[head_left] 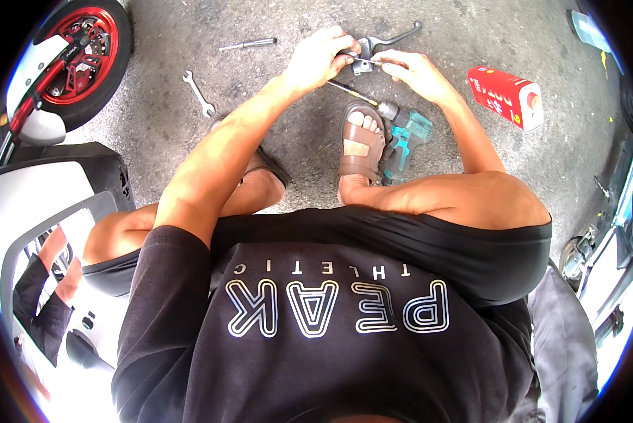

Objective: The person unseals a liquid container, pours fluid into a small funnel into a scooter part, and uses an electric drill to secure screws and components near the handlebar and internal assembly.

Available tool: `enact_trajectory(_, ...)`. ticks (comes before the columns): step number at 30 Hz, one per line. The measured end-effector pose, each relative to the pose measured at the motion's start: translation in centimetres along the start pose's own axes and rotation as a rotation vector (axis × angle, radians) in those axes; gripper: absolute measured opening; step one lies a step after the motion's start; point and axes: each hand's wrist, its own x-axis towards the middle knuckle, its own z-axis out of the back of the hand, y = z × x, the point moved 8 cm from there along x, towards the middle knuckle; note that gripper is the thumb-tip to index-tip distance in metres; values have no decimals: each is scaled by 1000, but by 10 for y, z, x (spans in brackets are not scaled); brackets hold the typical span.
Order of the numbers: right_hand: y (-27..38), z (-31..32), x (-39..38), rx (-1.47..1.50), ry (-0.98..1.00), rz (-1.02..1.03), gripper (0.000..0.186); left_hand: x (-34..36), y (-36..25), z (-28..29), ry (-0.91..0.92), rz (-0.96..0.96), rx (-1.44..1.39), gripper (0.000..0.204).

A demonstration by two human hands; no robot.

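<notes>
A grey-and-black brake lever assembly lies at the far middle, its curved lever pointing away to the right. My left hand is closed at the left side of its body, fingers around a dark part there. From the right, my right hand pinches a thin silver rod that crosses the near side of the body. Exactly where the rod's ends sit is hidden by my fingers. Just nearer than my hands is a teal-and-grey cordless drill, its long bit pointing left, beside my sandalled right foot.
On the concrete floor, a combination wrench and a slim grey tool lie to the left. A red can is at the right. A red-rimmed motorcycle wheel and white bodywork border the left; another vehicle borders the right.
</notes>
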Motion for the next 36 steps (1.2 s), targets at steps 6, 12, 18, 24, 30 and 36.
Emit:
enact_trajectory(6, -1, 1, -8, -103, -136, -58, 30, 1, -2, 1, 15, -2, 23, 19)
enact_trajectory(12, 31, -13, -18, -297, -320, -9, 30, 1, -1, 2, 16, 2, 18, 21)
enact_trajectory(18, -4, -28, -18, 139, -332, -50, 29, 1, 0, -3, 61, 15, 16, 23)
enact_trajectory(24, 1, -19, -7, 104, -212, -8, 28, 3, 4, -2, 215, 26, -62, 27)
enact_trajectory(30, 30, -25, -8, -237, -360, -10, 28, -2, 14, -3, 207, 120, -53, 28)
enact_trajectory(36, -6, -47, -19, 217, -395, -95, 29, 4, 16, -2, 208, 128, -103, 26)
